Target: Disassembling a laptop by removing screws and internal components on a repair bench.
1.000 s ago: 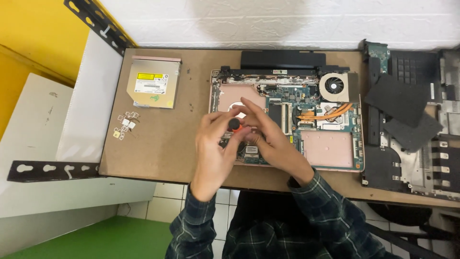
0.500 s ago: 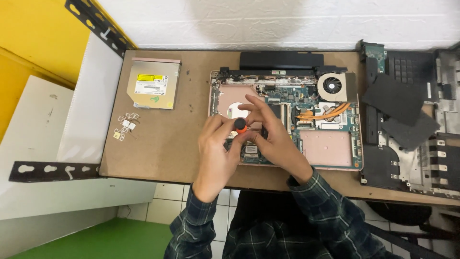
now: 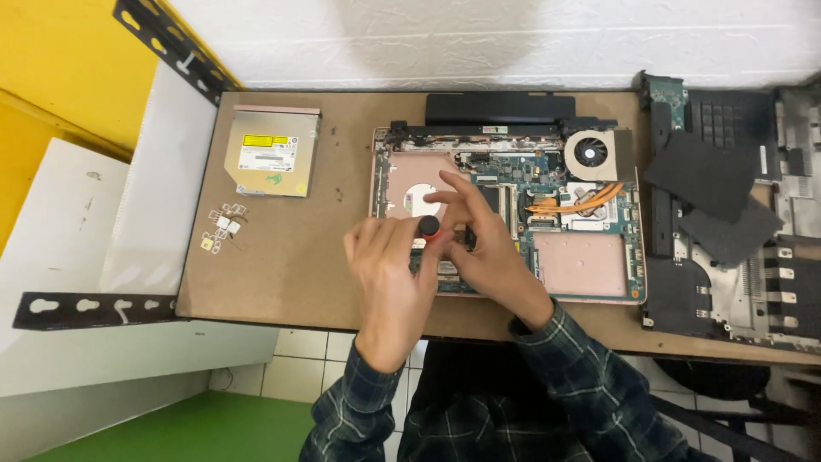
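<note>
As before, both hands (image 3: 445, 257) grip screwdriver (image 3: 429, 228)

One opened laptop base (image 3: 547, 257), one optical drive (image 3: 269, 162), one cooling fan (image 3: 590, 154), one screwdriver (image 3: 429, 228), two hands (image 3: 445, 257)

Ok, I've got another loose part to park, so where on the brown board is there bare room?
Bare board lies between the small clips and the left hand, and below the optical drive. The right end is crowded with the open laptop and black panels.
</note>
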